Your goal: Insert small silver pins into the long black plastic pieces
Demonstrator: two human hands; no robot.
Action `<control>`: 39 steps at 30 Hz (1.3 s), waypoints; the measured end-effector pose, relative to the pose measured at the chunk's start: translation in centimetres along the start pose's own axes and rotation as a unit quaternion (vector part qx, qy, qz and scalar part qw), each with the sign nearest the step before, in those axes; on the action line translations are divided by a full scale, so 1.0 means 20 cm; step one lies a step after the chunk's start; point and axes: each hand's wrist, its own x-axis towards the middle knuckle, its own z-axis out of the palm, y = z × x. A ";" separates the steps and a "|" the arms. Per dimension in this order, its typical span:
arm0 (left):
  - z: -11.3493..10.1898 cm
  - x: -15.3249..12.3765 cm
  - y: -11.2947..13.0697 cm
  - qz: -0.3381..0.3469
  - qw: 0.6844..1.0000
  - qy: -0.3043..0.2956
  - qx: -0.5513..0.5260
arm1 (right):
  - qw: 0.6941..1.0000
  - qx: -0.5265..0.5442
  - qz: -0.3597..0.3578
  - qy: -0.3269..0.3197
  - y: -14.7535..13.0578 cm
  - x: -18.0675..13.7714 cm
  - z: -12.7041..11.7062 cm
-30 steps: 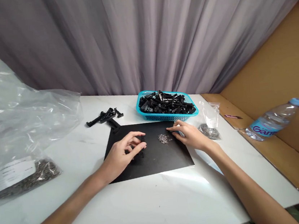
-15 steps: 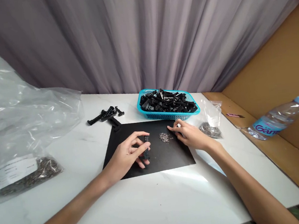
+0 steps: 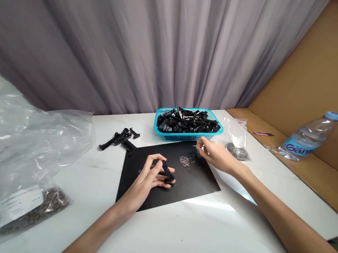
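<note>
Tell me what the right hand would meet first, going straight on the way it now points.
The right hand would likely meet the near side of the blue basket first; hand height is unclear, so it might pass above the rim.

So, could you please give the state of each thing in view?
Left hand: holding black plastic part
Right hand: pinching thin rod
Small metal pieces: loosely piled on mat
Black mat: lying flat
Turquoise basket: full of black parts
Black parts left of basket: loose
Plastic bottle: capped
Left clear bag: crumpled, partly filled
Right clear bag: partly filled
Curtain: hanging in folds
</note>
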 end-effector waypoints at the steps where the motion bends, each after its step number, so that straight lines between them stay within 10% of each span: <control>1: 0.00 0.00 0.00 0.000 1.000 -0.004 -0.008 | 1.000 0.024 0.002 0.005 0.00 0.00 -0.01; 13: 0.00 0.01 -0.01 0.051 0.998 -0.015 -0.023 | 0.993 0.120 0.011 -0.020 0.08 0.01 -0.05; 21: -0.01 0.02 -0.05 0.062 0.998 0.001 -0.003 | 0.986 0.020 -0.058 -0.158 0.06 -0.05 -0.09; 29: -0.01 0.01 -0.05 0.036 0.992 0.027 0.118 | 0.999 -0.041 -0.003 -0.009 -0.04 -0.02 0.02; 39: 0.00 0.00 -0.08 0.068 0.988 -0.030 0.139 | 0.982 0.182 -0.030 0.048 -0.17 -0.02 0.01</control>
